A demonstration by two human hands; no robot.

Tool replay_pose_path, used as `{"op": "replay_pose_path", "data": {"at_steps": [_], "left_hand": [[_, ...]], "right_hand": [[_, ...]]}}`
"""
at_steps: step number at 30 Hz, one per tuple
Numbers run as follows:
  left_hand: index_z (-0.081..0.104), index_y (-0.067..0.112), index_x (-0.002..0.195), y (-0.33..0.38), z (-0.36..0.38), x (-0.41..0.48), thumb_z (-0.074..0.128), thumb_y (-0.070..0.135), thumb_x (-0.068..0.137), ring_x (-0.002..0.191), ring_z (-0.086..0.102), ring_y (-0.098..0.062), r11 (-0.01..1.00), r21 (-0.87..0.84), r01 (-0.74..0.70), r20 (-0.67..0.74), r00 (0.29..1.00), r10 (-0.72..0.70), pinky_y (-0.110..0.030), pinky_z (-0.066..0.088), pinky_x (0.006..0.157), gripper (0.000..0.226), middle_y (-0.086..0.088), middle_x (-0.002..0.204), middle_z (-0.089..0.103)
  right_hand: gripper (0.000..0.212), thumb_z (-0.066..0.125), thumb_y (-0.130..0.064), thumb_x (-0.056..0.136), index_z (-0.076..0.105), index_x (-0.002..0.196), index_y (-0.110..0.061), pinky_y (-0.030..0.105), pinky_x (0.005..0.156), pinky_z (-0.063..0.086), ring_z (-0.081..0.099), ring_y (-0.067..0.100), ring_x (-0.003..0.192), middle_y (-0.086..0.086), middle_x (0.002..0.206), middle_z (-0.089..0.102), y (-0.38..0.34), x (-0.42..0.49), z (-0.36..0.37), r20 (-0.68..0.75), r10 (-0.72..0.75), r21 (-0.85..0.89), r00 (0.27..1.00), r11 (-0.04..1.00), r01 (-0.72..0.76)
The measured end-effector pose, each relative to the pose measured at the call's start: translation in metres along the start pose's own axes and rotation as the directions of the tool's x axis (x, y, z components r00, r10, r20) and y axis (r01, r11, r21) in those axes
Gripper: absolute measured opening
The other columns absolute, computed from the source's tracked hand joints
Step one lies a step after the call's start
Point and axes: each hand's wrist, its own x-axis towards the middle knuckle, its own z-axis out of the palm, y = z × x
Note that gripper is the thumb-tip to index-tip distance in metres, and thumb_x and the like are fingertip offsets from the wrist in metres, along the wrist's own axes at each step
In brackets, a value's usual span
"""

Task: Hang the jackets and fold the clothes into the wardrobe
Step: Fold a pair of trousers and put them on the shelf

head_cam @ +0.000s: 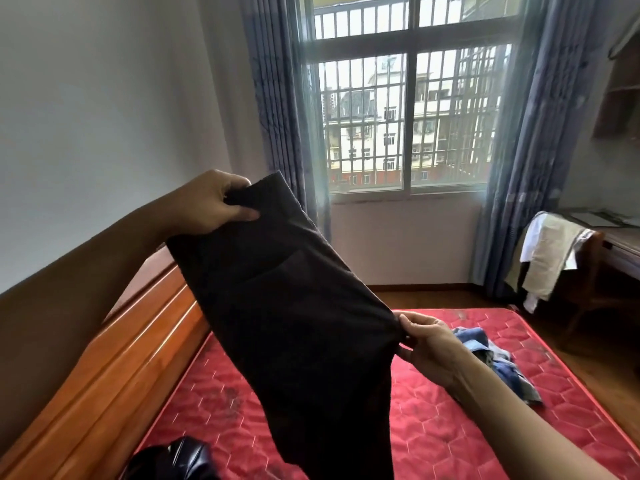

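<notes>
While the right grip pinches one edge of the dark garment and the left grip clutches its upper corner, it hangs stretched above the red mattress. Careful: only fingertip holds here; one slip and it crumples down, maybe onto the blue clothes beyond.

Head-worn, facing window (over bed).

A red quilted mattress lies against an orange wooden bed frame, facing a barred window with blue curtains.
</notes>
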Motion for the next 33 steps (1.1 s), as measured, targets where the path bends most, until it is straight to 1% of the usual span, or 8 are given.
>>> {"op": "replay_pose_path", "data": {"at_steps": [7,10,13,17,22,25,29,33], "left_hand": [[0.072,0.017,0.107,0.001,0.003,-0.005,0.072,0.015,0.092,0.084,0.072,-0.005,0.999,-0.052,-0.017,-0.001,1.000,0.017,-0.019,0.052,0.073,0.015,0.006,0.093,0.077],[0.073,0.017,0.107,0.008,0.001,-0.004,0.073,0.015,0.091,0.085,0.072,-0.007,0.997,-0.063,-0.035,0.004,0.999,0.035,-0.017,0.054,0.071,0.016,0.004,0.093,0.077],[0.074,0.016,0.104,0.020,0.008,-0.003,0.073,0.016,0.091,0.084,0.072,-0.009,0.995,-0.049,-0.091,0.034,0.995,0.092,-0.026,0.058,0.075,0.013,0.005,0.093,0.076],[0.071,0.021,0.093,0.052,0.028,0.002,0.073,0.018,0.091,0.075,0.069,-0.007,0.982,-0.024,-0.187,0.134,0.973,0.188,-0.019,0.052,0.064,0.004,0.009,0.081,0.072],[0.069,0.027,0.089,0.083,0.038,0.005,0.073,0.020,0.091,0.070,0.068,-0.005,0.964,-0.002,-0.266,0.230,0.938,0.259,-0.013,0.048,0.058,0.008,0.013,0.078,0.071],[0.069,0.027,0.083,0.083,0.025,0.003,0.075,0.020,0.090,0.070,0.067,-0.005,0.962,0.019,-0.271,0.199,0.944,0.262,-0.013,0.046,0.060,0.012,0.013,0.076,0.070],[0.072,0.019,0.085,0.073,0.003,0.002,0.077,0.020,0.088,0.072,0.068,-0.013,0.968,0.057,-0.245,0.114,0.965,0.238,-0.035,0.054,0.069,0.006,0.002,0.078,0.072],[0.072,0.019,0.086,0.067,0.004,-0.001,0.077,0.018,0.087,0.072,0.069,-0.009,0.970,0.064,-0.235,0.140,0.964,0.224,-0.033,0.054,0.066,0.005,0.004,0.079,0.073]], "right_hand": [[0.017,0.077,-0.011,0.086,0.075,0.103,-0.010,0.035,0.082,0.053,0.069,0.020,0.088,0.006,0.092,0.074,0.002,-0.011,0.003,0.105,-0.111,-0.344,0.988,0.928,0.141],[0.017,0.079,-0.009,0.084,0.065,0.075,-0.005,0.031,0.073,0.045,0.056,0.019,0.078,0.003,0.076,0.061,0.008,-0.012,-0.004,0.022,-0.298,-0.593,0.954,0.764,0.253],[0.016,0.083,-0.017,0.083,0.067,0.085,-0.015,0.026,0.087,0.045,0.057,0.015,0.103,-0.002,0.106,0.060,-0.004,-0.021,-0.004,0.068,-0.302,-0.824,0.951,0.521,0.224],[0.046,0.082,-0.021,0.084,0.060,0.124,-0.022,0.018,0.092,0.051,0.065,0.005,0.113,-0.008,0.117,0.071,-0.062,-0.050,0.068,0.326,-0.299,-0.657,0.897,0.611,0.442],[0.043,0.075,-0.003,0.089,0.061,0.129,-0.008,0.029,0.083,0.058,0.072,0.016,0.098,0.003,0.110,0.074,-0.114,-0.046,0.119,0.393,-0.425,-0.613,0.815,0.540,0.577],[0.020,0.071,0.002,0.091,0.072,0.110,-0.004,0.030,0.085,0.056,0.068,0.012,0.090,-0.001,0.097,0.073,-0.082,-0.036,0.079,0.404,-0.309,-0.637,0.861,0.580,0.508],[0.021,0.072,-0.005,0.088,0.076,0.102,-0.020,0.040,0.088,0.058,0.067,0.005,0.091,-0.007,0.094,0.075,-0.017,-0.036,0.023,0.339,-0.116,-0.823,0.933,0.444,0.355],[0.023,0.071,-0.026,0.084,0.074,0.104,-0.015,0.056,0.093,0.054,0.069,0.013,0.093,-0.001,0.096,0.075,-0.002,-0.033,0.001,0.313,-0.001,-0.870,0.950,0.401,0.287]]}}
